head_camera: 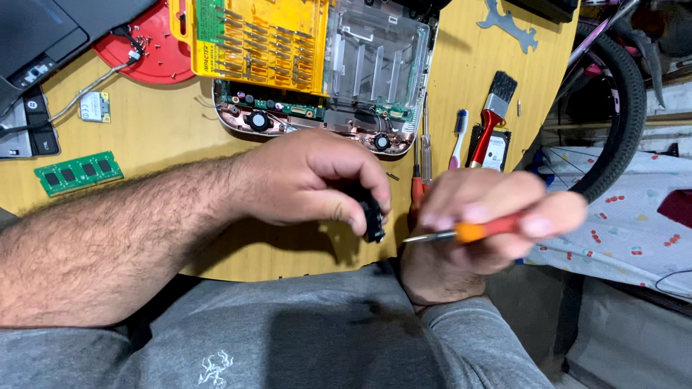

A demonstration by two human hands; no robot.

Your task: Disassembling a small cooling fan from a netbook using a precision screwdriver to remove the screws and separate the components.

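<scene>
My left hand (310, 184) is closed around a small black part (373, 216), which pokes out between the thumb and fingers. My right hand (490, 216) grips a screwdriver (468, 231) with an orange and red handle. Its metal tip points left and sits just beside the black part. Both hands hover over the near edge of the round wooden table (166, 130), above my grey-clad lap.
An opened device with a green circuit board (317, 112) lies ahead, under a yellow bit case (252, 39). A green memory stick (78, 173), a red dish of screws (155, 54), a paintbrush (494, 108), a toothbrush (459, 137) and spare screwdrivers (421, 155) lie around. A bicycle wheel (620, 101) stands right.
</scene>
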